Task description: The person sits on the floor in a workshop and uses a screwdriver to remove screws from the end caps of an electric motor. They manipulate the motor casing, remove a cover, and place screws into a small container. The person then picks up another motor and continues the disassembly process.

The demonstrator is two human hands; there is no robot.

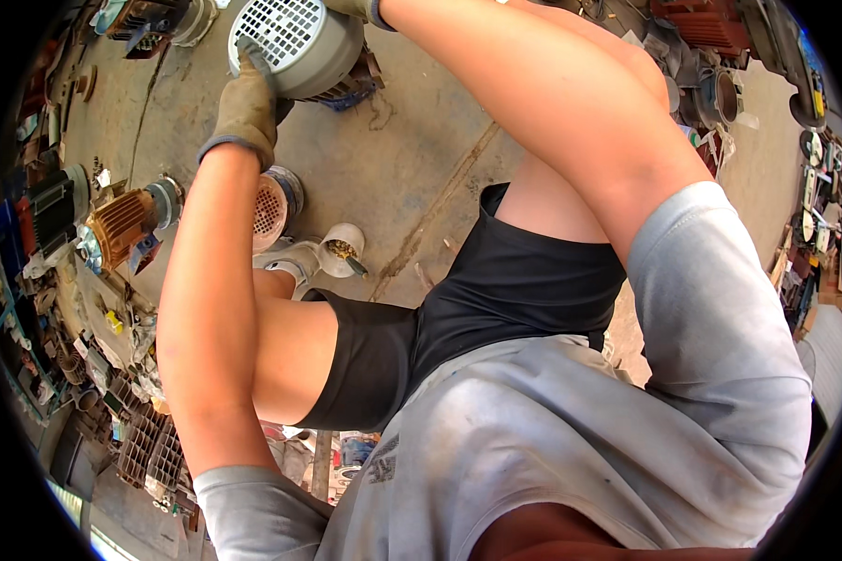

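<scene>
Near the top edge, a grey fan cover with a white-looking grille of square holes sits on the end of an electric motor, whose finned body shows below it. My left hand, in a dirty olive work glove, grips the cover's near left side, its thumb over the grille and its other fingers mostly hidden. My right hand, gloved too, is at the cover's far right side. The picture's top edge cuts it off, so its fingers are out of sight.
Below the cover stand a round part with a perforated face and a white bucket holding small metal pieces. An orange-brown finned motor lies at the left. Scrap parts crowd both sides; a red finned housing is at upper right.
</scene>
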